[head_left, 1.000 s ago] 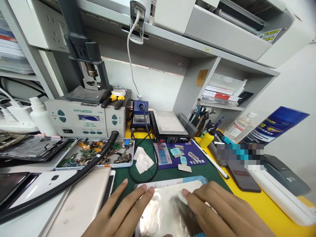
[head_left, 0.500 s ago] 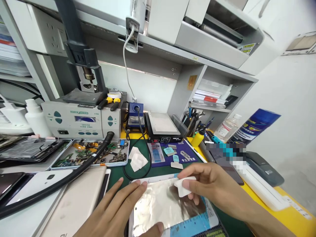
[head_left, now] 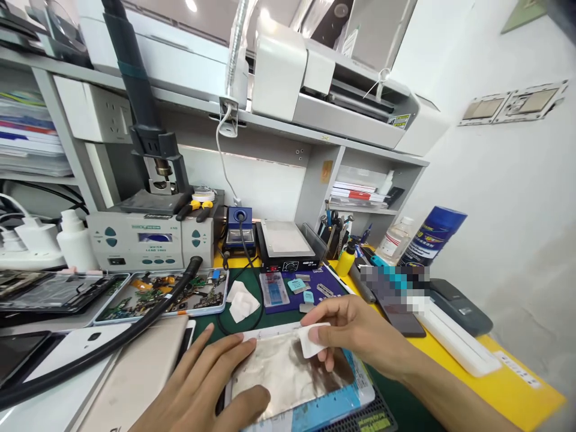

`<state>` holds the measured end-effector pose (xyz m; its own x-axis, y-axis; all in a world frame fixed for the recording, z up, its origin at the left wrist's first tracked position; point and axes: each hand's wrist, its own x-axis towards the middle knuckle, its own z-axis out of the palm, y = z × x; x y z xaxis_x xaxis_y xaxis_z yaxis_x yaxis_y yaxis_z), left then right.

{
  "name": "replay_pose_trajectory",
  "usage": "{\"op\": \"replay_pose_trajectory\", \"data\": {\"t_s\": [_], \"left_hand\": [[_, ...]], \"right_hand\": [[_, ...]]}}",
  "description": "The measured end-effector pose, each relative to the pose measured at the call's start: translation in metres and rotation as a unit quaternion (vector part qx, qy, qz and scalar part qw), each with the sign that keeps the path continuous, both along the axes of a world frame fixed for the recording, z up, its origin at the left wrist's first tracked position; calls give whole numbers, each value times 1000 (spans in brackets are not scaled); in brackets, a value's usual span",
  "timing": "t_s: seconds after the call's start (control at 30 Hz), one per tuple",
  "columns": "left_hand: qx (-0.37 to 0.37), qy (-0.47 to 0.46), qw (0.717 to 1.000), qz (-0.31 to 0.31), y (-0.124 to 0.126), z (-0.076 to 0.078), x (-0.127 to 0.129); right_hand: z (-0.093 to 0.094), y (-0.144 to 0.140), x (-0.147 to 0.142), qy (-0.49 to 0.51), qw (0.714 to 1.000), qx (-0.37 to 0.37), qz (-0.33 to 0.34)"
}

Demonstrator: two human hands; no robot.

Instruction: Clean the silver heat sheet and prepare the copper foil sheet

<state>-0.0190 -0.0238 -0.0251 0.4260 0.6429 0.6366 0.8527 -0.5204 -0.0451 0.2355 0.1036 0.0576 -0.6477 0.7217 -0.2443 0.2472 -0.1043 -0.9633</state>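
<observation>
Lifting our small white wiping pad (head_left: 310,338) off the reflective silver phone panel (head_left: 288,375)

Our right hand (head_left: 355,336) now holds the pad pinched between thumb and closed fingers (head_left: 324,353), raised just above the panel's far edge, where a second ago it was pressed flat on the glossy surface; we judge that one wiping pass has ended and the pad is being repositioned or checked. Our left hand (head_left: 202,384) stays spread open on the panel's near-left corner, gripping nothing, only pinning the panel down. That panel lies on the blue ruled mat (head_left: 346,402) over the green counter (head_left: 211,324), with a dark smear showing on its right half. Two spare white square wipes (head_left: 240,300) rest further back beside the metal tray of circuit parts (head_left: 162,291).
</observation>
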Motion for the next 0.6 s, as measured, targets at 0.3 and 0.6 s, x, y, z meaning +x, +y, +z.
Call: {"op": "replay_pose_trajectory", "data": {"t_s": [0.3,0.6], "left_hand": [[-84,-142,985,46,-8,39,8],[-278,-303,910,46,-3,88,43]], "right_hand": [[-2,-7,-3,67,997,27,13],[-4,-9,-4,129,966,-188,120]]}}
